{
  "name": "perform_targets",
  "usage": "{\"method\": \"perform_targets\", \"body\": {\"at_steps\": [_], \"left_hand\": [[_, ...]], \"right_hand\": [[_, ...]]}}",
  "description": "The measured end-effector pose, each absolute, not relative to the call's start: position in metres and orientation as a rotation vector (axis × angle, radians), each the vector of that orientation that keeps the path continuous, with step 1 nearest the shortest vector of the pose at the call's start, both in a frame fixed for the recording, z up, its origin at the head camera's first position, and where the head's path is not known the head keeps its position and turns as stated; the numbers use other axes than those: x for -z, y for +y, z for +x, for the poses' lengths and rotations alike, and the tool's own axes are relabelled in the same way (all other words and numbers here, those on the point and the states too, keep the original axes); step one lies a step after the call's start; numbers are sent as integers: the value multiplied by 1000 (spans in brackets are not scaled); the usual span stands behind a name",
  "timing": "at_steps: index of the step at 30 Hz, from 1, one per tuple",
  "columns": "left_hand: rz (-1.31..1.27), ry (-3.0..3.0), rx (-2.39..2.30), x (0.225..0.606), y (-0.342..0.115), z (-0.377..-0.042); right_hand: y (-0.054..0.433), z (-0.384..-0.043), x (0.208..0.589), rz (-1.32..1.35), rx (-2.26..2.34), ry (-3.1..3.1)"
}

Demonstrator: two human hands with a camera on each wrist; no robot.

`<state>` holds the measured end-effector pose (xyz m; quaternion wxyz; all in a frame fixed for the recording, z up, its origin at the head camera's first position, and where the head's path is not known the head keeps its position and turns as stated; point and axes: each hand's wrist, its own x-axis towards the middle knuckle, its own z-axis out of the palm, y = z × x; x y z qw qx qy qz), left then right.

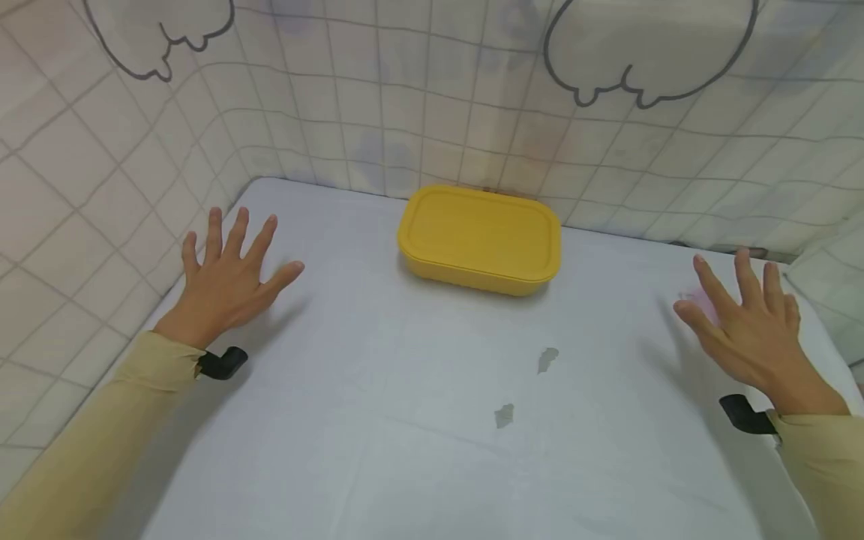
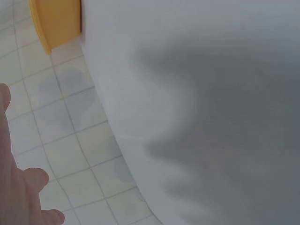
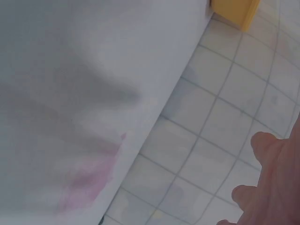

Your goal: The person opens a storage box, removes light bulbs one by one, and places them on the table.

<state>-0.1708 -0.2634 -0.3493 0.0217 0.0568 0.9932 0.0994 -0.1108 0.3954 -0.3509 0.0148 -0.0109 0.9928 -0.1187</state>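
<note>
A yellow lidded box (image 1: 481, 234) with rounded corners sits at the back middle of the white table, its lid on. My left hand (image 1: 229, 281) hovers over the table's left side, fingers spread and holding nothing. On the right side my right hand (image 1: 756, 330) is held above the table in the same way, fingers apart, with nothing in it. Both hands are well away from the box. A corner of the yellow box (image 2: 58, 23) shows at the top of the left wrist view, and another part of the box (image 3: 234, 11) at the top of the right wrist view.
A grid-patterned curtain (image 1: 439, 97) with cloud-like outlines hangs along the back and left of the table (image 1: 378, 375). Two grey patches (image 1: 548, 360) mark the tabletop near its middle. A pink stain (image 3: 91, 180) lies near the edge beneath the right hand.
</note>
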Motion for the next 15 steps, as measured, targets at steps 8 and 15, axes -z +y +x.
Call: {"method": "perform_targets", "body": {"at_steps": [8, 15], "left_hand": [[204, 3067, -324, 351, -254, -185], [217, 3050, -305, 352, -250, -197]], "right_hand": [[383, -126, 351, -74, 369, 3061], [370, -141, 351, -112, 341, 3063]]}}
